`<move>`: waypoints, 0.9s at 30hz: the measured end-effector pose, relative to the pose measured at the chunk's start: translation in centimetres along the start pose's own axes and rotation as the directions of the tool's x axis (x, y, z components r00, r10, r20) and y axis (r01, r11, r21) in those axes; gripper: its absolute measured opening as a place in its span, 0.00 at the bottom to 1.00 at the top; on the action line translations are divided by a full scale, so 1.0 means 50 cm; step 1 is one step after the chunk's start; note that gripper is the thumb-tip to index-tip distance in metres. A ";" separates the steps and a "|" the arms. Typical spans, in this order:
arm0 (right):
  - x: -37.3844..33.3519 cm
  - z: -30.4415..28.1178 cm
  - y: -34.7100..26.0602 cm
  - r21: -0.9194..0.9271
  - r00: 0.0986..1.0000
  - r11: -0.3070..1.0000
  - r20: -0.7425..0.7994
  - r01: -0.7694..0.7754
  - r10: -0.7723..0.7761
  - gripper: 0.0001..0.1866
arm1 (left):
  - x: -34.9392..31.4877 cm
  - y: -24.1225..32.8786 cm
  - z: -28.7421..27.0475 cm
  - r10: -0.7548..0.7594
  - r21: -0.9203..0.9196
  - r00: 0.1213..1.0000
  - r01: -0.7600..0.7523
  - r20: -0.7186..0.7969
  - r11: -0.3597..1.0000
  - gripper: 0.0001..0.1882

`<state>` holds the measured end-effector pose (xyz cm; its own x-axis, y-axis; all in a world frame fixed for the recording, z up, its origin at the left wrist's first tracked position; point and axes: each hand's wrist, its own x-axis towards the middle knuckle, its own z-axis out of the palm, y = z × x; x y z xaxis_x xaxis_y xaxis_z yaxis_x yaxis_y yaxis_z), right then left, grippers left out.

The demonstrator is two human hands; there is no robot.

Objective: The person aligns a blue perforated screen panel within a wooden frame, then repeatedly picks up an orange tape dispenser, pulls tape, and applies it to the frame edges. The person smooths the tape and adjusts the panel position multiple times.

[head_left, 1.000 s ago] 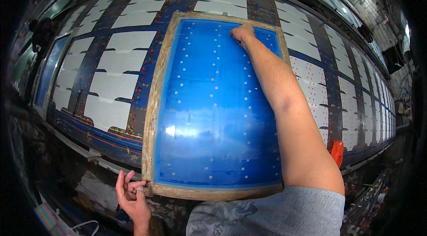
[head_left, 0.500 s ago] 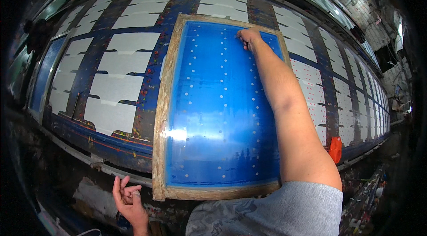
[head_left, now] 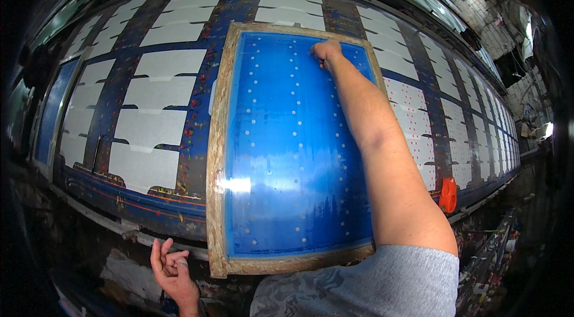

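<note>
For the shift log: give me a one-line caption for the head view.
Right hand presses the far end of a blue wood-framed printing screen over white fabric panels; left hand hangs free below.

screen frame (head_left: pixel 299 144) on table (head_left: pixel 149 209), panels (head_left: pixel 149 126) left

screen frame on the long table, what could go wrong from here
The left hand is off the wooden screen frame, so only the right hand at the far end touches it; the frame could slip out of line with the white fabric pieces. The outstretched right forearm hovers over the wet-looking blue mesh and might smear ink. The orange object near the table edge could get knocked off.
</note>
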<state>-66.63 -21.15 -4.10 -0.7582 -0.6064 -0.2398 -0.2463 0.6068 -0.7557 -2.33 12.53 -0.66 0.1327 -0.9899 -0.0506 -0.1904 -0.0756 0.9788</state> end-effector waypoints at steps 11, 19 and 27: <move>-0.006 0.004 -0.008 -0.139 0.999 0.990 -0.037 0.006 -0.011 0.09 | 0.003 -0.015 -0.015 -0.034 0.003 0.999 0.034 -0.007 0.999 0.41; 0.015 0.012 -0.001 -0.287 0.998 0.958 -0.056 -0.008 -0.008 0.17 | 0.006 -0.024 -0.021 0.003 0.003 1.000 -0.003 0.001 1.000 0.39; -0.006 0.003 -0.019 -0.466 0.998 0.882 0.005 0.064 -0.070 0.27 | 0.001 -0.029 -0.036 0.002 0.026 1.000 -0.002 -0.028 1.000 0.38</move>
<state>-66.05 -21.63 -3.40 -0.7361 -0.6499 -0.1891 -0.5475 0.7360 -0.3981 -0.29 12.79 -1.71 0.1590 -0.9863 -0.0428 -0.2162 -0.0771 0.9733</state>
